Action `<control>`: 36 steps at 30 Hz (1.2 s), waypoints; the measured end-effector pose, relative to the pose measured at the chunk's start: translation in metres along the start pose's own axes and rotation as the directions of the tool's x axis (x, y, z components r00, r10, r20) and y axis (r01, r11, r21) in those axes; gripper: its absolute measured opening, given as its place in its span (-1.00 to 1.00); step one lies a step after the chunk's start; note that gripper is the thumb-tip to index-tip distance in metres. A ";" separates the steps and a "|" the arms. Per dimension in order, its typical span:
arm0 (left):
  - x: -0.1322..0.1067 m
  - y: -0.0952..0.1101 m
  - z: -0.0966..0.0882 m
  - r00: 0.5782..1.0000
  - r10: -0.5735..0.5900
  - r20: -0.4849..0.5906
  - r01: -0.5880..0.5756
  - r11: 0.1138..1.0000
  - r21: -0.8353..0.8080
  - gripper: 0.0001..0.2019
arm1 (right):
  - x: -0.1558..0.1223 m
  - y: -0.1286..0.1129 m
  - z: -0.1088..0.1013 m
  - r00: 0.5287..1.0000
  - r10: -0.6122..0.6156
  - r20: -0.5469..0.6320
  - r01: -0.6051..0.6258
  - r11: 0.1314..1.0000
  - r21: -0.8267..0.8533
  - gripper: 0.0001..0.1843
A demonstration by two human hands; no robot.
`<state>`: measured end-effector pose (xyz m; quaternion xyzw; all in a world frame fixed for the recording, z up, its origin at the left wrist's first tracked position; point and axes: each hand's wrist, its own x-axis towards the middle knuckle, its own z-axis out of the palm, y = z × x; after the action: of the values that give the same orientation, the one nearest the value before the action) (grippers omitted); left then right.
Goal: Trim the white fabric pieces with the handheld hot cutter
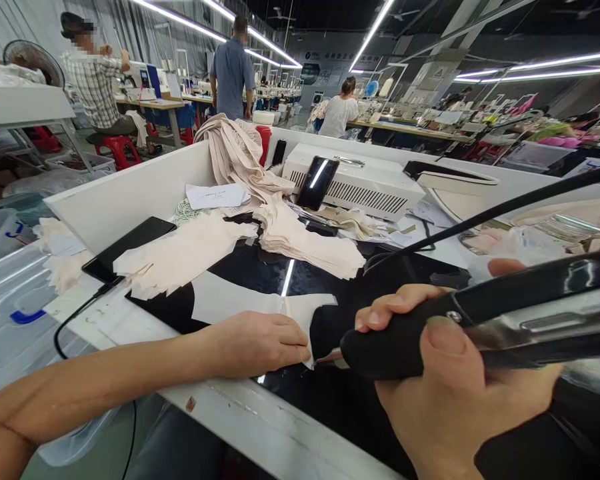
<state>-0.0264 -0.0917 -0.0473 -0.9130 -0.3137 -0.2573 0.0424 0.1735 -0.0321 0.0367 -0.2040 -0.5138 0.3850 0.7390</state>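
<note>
Room: a garment workshop under long strip lights, rows of sewing tables, people seated and standing at the back; a wall sign there is too small to read.
Surface: a glossy black worktop (260, 273) set in a white table.
Far left: a black phone (130, 248) with a cable, lying partly under a fan of beige cut pieces (180, 257).
Paper slip: a white slip (216, 196) with printed lines, unreadable.
Left hand (260, 343): palm down, fingers together, pressing flat a pale fabric piece (240, 303) at the worktop's near edge.
Centre: a second beige stack (305, 243); behind it a white vented box (360, 183) with a dark phone (317, 181) leaning on it.
Right hand (445, 373): wrapped tight round the black handle of a tool (480, 320) whose tip touches the fabric's edge.
</note>
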 end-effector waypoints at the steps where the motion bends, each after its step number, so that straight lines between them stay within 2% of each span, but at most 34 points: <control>1: 0.000 0.000 0.000 1.000 -0.004 0.012 0.004 1.000 0.001 -0.71 | -0.002 0.000 -0.001 1.000 -0.005 0.006 0.005 1.000 -0.002 -0.39; 9: -0.001 0.000 0.001 0.999 -0.010 0.040 0.010 1.000 0.003 -0.71 | -0.009 0.001 -0.003 0.999 -0.017 0.049 0.018 1.000 -0.021 -0.44; 16: 0.003 -0.003 0.003 1.000 -0.024 -0.014 0.024 1.000 0.000 -0.68 | -0.009 -0.001 -0.005 0.995 -0.015 0.101 0.019 0.999 -0.041 -0.38; 19: 0.002 -0.005 0.002 0.999 -0.047 0.008 0.047 0.998 -0.035 -0.71 | -0.004 -0.006 -0.011 0.993 -0.013 0.118 0.022 0.997 -0.077 -0.40; 24: -0.001 0.006 -0.016 0.995 -0.051 0.091 0.064 0.987 -0.145 -0.85 | 0.013 -0.012 -0.020 0.999 -0.037 0.030 0.042 0.983 -0.179 -0.39; 29: -0.004 0.026 -0.033 0.988 -0.004 0.154 0.046 0.961 -0.273 -0.83 | 0.029 -0.006 -0.032 0.993 -0.098 -0.062 0.085 0.978 -0.188 -0.45; 32: 0.001 0.028 -0.035 0.992 0.012 0.124 0.019 0.971 -0.240 -0.81 | 0.032 0.000 -0.039 0.991 -0.116 -0.065 0.103 0.979 -0.178 -0.43; 36: 0.019 0.021 -0.029 0.996 0.056 0.065 -0.048 0.992 -0.115 -0.78 | 0.028 0.002 -0.043 0.993 -0.119 -0.023 0.114 0.978 -0.174 -0.45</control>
<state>-0.0138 -0.1048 -0.0114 -0.9300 -0.2759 -0.2424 -0.0136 0.2169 -0.0055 0.0353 -0.2433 -0.5438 0.2916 0.7484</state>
